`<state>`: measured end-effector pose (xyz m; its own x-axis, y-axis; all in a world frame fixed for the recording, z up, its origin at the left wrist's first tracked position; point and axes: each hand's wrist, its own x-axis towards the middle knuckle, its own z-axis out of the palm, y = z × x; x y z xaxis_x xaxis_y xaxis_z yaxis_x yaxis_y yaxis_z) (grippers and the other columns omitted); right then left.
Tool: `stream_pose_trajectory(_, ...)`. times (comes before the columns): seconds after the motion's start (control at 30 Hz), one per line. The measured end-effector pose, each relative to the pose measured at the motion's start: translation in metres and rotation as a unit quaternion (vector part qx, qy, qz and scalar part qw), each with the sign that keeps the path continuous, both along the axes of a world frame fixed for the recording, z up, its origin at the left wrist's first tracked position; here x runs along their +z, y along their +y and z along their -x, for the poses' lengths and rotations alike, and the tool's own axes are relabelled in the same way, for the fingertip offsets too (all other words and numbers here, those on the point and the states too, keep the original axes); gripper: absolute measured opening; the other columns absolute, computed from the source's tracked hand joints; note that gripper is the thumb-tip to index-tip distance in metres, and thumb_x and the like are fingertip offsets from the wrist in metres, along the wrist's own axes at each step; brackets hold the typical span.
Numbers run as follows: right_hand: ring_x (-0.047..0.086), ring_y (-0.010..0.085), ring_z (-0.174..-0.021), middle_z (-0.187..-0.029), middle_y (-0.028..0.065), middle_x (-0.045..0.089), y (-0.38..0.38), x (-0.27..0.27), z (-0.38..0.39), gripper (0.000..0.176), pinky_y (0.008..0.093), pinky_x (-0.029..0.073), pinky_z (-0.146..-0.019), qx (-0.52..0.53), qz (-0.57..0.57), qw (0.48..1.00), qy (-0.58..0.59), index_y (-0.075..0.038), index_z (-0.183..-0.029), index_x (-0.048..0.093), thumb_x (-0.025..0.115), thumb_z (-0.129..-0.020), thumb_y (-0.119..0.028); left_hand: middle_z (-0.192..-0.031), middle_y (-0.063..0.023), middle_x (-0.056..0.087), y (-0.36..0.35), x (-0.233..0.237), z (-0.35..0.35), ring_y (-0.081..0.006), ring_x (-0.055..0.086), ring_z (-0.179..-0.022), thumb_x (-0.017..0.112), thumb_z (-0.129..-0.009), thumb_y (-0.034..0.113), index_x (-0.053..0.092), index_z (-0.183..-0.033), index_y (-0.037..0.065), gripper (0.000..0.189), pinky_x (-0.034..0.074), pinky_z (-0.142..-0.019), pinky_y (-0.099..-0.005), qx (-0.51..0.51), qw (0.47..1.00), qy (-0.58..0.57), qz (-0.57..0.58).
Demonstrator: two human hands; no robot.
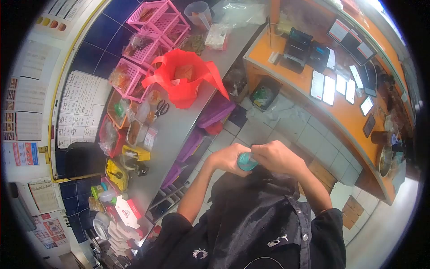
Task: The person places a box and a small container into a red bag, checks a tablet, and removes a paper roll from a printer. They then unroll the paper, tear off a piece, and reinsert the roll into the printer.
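In front of my chest, my left hand (229,158) is closed around a small teal round object (247,162), glossy and seen end-on; its exact kind I cannot make out. The fingers of my right hand (278,157) are pinched together at the upper edge of that same object, and what lies between the fingertips is hidden. Both hands are raised above the floor, away from the counters. On the steel counter (172,130) to the left stands a red tote bag (186,99) with a brown package (184,72) inside.
Pink baskets (142,48), scissors (161,109), a yellow tape dispenser (136,154) and white-and-red boxes (127,212) line the steel counter. Several phones (328,90) and a black printer (296,51) lie on the orange desk (298,77) at right. A bin (265,93) stands on the tiled floor.
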<state>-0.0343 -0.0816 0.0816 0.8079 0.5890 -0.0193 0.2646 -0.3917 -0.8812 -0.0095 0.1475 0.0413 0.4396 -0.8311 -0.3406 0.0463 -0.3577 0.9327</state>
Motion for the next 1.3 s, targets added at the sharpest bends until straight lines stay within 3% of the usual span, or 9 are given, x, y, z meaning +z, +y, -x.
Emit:
stream_pose_trajectory(0.13, 0.048, 0.0167, -0.056, -0.062, 0.0114, 0.048, -0.001, -0.007, -0.002, 0.022, 0.0356, 0.039, -0.056, -0.045, -0.138, 0.982, 0.122, 0.001, -0.079, 0.056, 0.06, -0.095, -0.014, -0.076, -0.0057, 0.064, -0.01, 0.011, 0.006, -0.0102, 0.056, -0.071, 0.082, -0.064, 0.009, 0.064, -0.092, 0.001, 0.034, 0.049, -0.068, -0.0299, 0.088, 0.989, -0.077, 0.089)
stream_pose_trajectory(0.33, 0.039, 0.0038, -0.069, -0.068, -0.0052, 0.045, 0.005, -0.021, 0.006, 0.024, 0.0271, 0.033, -0.058, -0.067, -0.286, 0.915, 0.278, 0.002, -0.075, 0.056, 0.063, -0.094, -0.012, -0.078, -0.006, 0.064, -0.017, 0.005, 0.019, -0.0128, 0.058, -0.07, 0.082, -0.061, 0.009, 0.064, -0.091, 0.002, 0.035, 0.048, -0.066, -0.03, 0.154, 0.969, -0.164, 0.106)
stream_pose_trajectory(0.53, 0.043, 0.0032, -0.07, -0.07, -0.0056, 0.049, 0.005, -0.013, -0.003, 0.024, 0.0255, 0.035, -0.06, -0.006, -0.29, 0.908, 0.302, 0.0, -0.074, 0.058, 0.064, -0.094, -0.011, -0.082, -0.0059, 0.068, -0.014, -0.001, 0.032, -0.0135, 0.066, -0.076, 0.082, -0.062, 0.009, 0.067, -0.094, 0.003, 0.036, 0.051, -0.07, -0.0292, 0.175, 0.962, -0.183, 0.097)
stream_pose_trajectory(0.63, 0.05, 0.0107, -0.063, -0.067, -0.0007, 0.054, 0.005, -0.014, -0.008, 0.025, 0.0286, 0.04, -0.06, 0.01, -0.258, 0.92, 0.294, 0.0, -0.075, 0.057, 0.064, -0.094, -0.014, -0.087, -0.0053, 0.07, -0.012, -0.002, 0.031, -0.0127, 0.067, -0.081, 0.082, -0.063, 0.009, 0.067, -0.096, 0.003, 0.036, 0.052, -0.074, -0.0289, 0.178, 0.968, -0.145, 0.106)
stream_pose_trajectory(0.73, 0.059, 0.0267, -0.063, -0.069, 0.0104, 0.059, 0.004, 0.011, -0.013, 0.019, 0.0366, 0.046, -0.059, -0.011, -0.039, 0.996, 0.077, -0.001, -0.082, 0.056, 0.062, -0.094, -0.014, -0.09, -0.0058, 0.07, -0.005, -0.003, 0.025, -0.0141, 0.067, -0.084, 0.084, -0.066, 0.014, 0.066, -0.1, 0.002, 0.04, 0.053, -0.078, -0.03, 0.172, 0.977, -0.07, 0.107)
stream_pose_trajectory(0.83, 0.062, 0.0382, -0.07, -0.075, 0.018, 0.06, 0.008, -0.002, -0.005, 0.011, 0.0443, 0.049, -0.06, -0.033, -0.023, 0.994, -0.099, -0.002, -0.088, 0.055, 0.061, -0.092, -0.011, -0.093, -0.0076, 0.067, -0.007, -0.004, 0.025, -0.018, 0.066, -0.085, 0.087, -0.071, 0.023, 0.063, -0.105, 0.001, 0.047, 0.052, -0.079, -0.0326, 0.225, 0.96, -0.092, 0.136)
stream_pose_trajectory(0.9, 0.063, 0.0376, -0.07, -0.075, 0.0162, 0.06, 0.007, -0.005, -0.003, 0.01, 0.0454, 0.049, -0.059, -0.033, -0.02, 0.994, -0.098, -0.003, -0.089, 0.054, 0.061, -0.089, -0.009, -0.1, -0.0086, 0.067, -0.015, -0.012, 0.031, -0.0193, 0.067, -0.089, 0.087, -0.076, 0.025, 0.063, -0.108, 0.001, 0.047, 0.052, -0.081, -0.0332, 0.301, 0.925, -0.133, 0.188)
stream_pose_trajectory(1.1, 0.062, 0.0369, -0.066, -0.071, 0.0129, 0.058, 0.007, -0.01, 0.011, 0.014, 0.0446, 0.049, -0.058, -0.061, 0.013, 0.99, -0.126, -0.003, -0.084, 0.05, 0.063, -0.085, -0.009, -0.11, -0.0122, 0.066, -0.017, 0.02, 0.045, -0.025, 0.069, -0.097, 0.07, -0.09, 0.003, 0.064, -0.109, 0.0, 0.021, 0.056, -0.088, -0.0349, 0.293, 0.923, -0.244, 0.051)
stream_pose_trajectory(1.3, 0.058, 0.0313, -0.061, -0.068, 0.0117, 0.054, 0.013, -0.012, 0.01, 0.015, 0.0408, 0.046, -0.056, -0.117, -0.043, 0.986, -0.106, -0.003, -0.08, 0.049, 0.062, -0.086, -0.008, -0.105, -0.0135, 0.072, -0.034, 0.026, 0.04, -0.0231, 0.072, -0.086, 0.066, -0.09, -0.003, 0.067, -0.109, -0.001, 0.019, 0.057, -0.073, -0.0309, 0.318, 0.854, -0.408, 0.045)
